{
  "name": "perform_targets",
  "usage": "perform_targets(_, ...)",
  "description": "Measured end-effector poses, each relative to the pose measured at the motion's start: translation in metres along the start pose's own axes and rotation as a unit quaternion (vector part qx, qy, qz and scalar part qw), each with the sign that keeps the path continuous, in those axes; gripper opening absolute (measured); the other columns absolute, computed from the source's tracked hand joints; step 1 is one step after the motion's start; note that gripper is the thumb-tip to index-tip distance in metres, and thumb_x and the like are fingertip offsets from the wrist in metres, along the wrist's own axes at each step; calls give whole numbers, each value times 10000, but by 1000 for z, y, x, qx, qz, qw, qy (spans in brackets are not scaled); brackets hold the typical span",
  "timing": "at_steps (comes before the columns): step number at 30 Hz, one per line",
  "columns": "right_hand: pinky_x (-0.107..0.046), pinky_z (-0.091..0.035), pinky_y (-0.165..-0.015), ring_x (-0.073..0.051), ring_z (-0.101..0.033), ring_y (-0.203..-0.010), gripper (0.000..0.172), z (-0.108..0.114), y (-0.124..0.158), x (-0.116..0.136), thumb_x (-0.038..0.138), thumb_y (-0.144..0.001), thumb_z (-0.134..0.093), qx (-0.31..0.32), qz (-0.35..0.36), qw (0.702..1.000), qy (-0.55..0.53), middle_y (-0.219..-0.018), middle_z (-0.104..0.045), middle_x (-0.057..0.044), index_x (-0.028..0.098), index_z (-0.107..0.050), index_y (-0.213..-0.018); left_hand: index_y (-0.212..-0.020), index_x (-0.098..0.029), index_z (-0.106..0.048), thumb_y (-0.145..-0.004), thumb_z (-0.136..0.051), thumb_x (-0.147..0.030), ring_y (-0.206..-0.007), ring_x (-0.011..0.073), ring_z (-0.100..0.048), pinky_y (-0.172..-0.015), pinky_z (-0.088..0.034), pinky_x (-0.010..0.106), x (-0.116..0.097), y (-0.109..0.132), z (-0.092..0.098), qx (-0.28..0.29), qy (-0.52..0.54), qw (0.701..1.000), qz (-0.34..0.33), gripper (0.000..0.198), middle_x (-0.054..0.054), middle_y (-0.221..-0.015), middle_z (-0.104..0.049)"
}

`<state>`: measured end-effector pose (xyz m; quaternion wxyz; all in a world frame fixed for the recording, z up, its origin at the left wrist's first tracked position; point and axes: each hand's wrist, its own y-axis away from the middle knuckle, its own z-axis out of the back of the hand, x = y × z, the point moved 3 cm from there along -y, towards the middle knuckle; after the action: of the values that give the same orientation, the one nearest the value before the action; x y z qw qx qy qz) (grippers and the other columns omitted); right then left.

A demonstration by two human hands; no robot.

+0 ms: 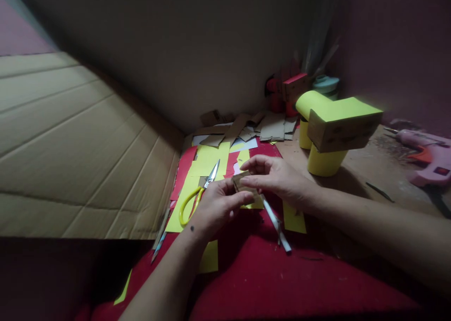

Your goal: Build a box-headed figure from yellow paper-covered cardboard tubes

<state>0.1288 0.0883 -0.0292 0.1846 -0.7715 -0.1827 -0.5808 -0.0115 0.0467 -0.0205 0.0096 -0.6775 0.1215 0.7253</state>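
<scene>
Between my two hands is a small piece of brown cardboard. My left hand grips its lower left side, the thumb across its front. With fingers curled, my right hand pinches the same piece from the upper right. Just left of my left hand lies a pair of scissors with yellow handles, blades pointing away. A thin white rolled stick lies below my right hand on the red cloth. Yellow paper is spread beyond my hands.
A yellow paper and cardboard model stands at right, near a pink glue gun. Cardboard scraps pile up at the back. A large cardboard sheet leans along the left. Red model pieces stand against the wall.
</scene>
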Motion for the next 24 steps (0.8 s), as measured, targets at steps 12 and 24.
perform_targets(12, -287, -487, -631, -136, -615, -615, 192, 6, -3, 2, 134, -574, -798, -32, -26, 998, -55, -663, -675, -2, 173, -683, -723, -774, -138, -670, -782, -724, -331, -505, 50, -466, -504, -375, 172, -5, 4, 6, -21, -84, 996, -39, 201, -37, -587, -570)
perform_targets(24, -258, -528, -734, -140, -626, -754, 129, 14, -8, -21, 52, -676, -736, -77, -127, 943, -297, -783, -669, -34, 142, -684, -754, -755, -162, -609, -834, -580, -554, -429, 74, -418, -432, -322, 209, 2, 2, -5, -32, -67, 994, -79, 401, -17, -552, -552)
